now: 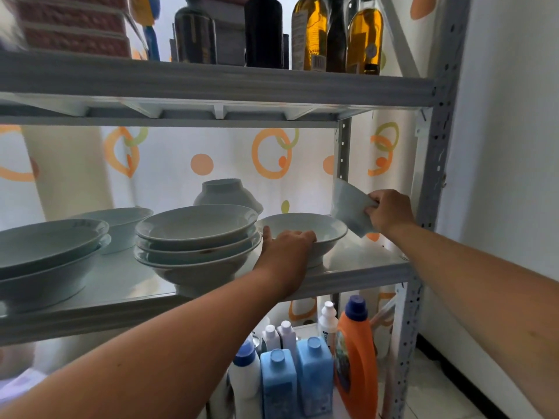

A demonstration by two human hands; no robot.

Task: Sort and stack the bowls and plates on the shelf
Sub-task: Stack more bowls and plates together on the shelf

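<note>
On the middle shelf (pixel 363 269), my left hand (pixel 286 252) grips the near rim of a single white bowl (pixel 314 228) standing at the right. My right hand (pixel 390 211) holds a small pale bowl (pixel 351 207) tipped on its side in the air above the shelf's right end. A stack of several white bowls (pixel 196 237) stands in the middle. Behind it a bowl (pixel 227 193) lies upside down. At the left sit two stacked wide bowls (pixel 45 252), with another bowl (pixel 121 220) behind them.
The top shelf (pixel 211 83) carries oil bottles (pixel 363 37) and dark bottles. Below stand blue detergent bottles (pixel 314 376) and an orange jug (pixel 355 364). The metal upright (pixel 435 176) and a white wall close the right side. A patterned curtain hangs behind.
</note>
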